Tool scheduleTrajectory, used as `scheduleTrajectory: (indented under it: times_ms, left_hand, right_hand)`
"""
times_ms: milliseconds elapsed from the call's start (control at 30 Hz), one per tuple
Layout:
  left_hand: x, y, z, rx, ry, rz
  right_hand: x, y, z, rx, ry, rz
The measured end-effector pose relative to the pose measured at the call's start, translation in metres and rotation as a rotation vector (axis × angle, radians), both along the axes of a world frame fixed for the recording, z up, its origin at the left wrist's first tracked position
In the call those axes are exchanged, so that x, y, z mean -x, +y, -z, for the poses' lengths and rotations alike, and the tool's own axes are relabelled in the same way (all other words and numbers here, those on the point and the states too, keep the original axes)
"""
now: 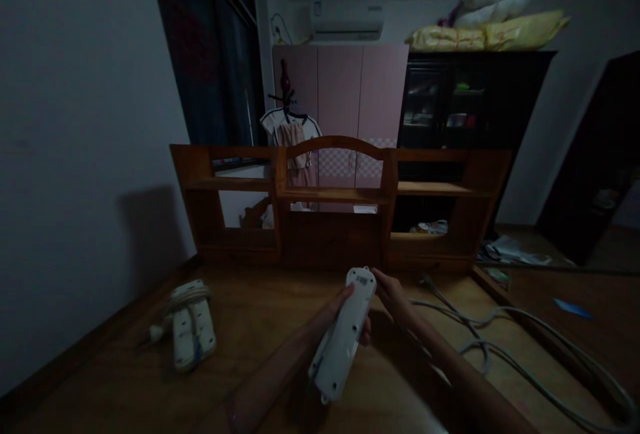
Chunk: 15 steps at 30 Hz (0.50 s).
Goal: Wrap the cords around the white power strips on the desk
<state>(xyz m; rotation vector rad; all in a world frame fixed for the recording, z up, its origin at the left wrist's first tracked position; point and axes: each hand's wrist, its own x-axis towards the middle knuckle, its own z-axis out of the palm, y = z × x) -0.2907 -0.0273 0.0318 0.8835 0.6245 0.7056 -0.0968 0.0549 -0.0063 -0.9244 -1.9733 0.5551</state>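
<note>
A white power strip (pixel 345 337) is held tilted above the wooden surface, its screwed underside with a label facing me. My left hand (pixel 345 311) is closed around it, thumb on the underside and fingers curling out at the right edge. At the strip's far end, my right hand (pixel 393 293) has its fingers drawn together against the corner; part of them is hidden. A long pale cable (pixel 480 324) lies in loose curves to the right. On the left rests another white power strip (pixel 194 331) with its cord wound around it and its plug beside it.
A wooden shelf unit (pixel 335 197) spans the far edge of the wooden surface (pixel 260 301). A wall (pixel 90 121) borders the left side, and a raised wooden edge (pixel 530 334) runs along the right. Beyond stand a pink wardrobe (pixel 340 94) and a dark cabinet (pixel 505 101).
</note>
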Motion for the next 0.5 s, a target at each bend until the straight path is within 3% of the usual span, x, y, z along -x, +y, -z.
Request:
scheduleTrajectory:
  times_ms: [133,267,367,500]
  left_hand:
    - [0.007,0.031,0.028,0.072,-0.055,0.047]
    - [0.009,0.04,0.048,0.186,-0.159,0.121]
    - [0.006,0.035,0.049,0.245,-0.118,0.15]
    - [0.004,0.025,0.044,0.193,-0.038,0.068]
  right_hand:
    - [-0.003,0.005,0.024,0.051,-0.075,0.026]
    - [-0.005,0.0,0.02,0.034,-0.086,0.091]
    - [-0.005,-0.001,0.017,-0.007,-0.081,0.159]
    - [-0.004,-0.002,0.019,-0.053,-0.093,0.252]
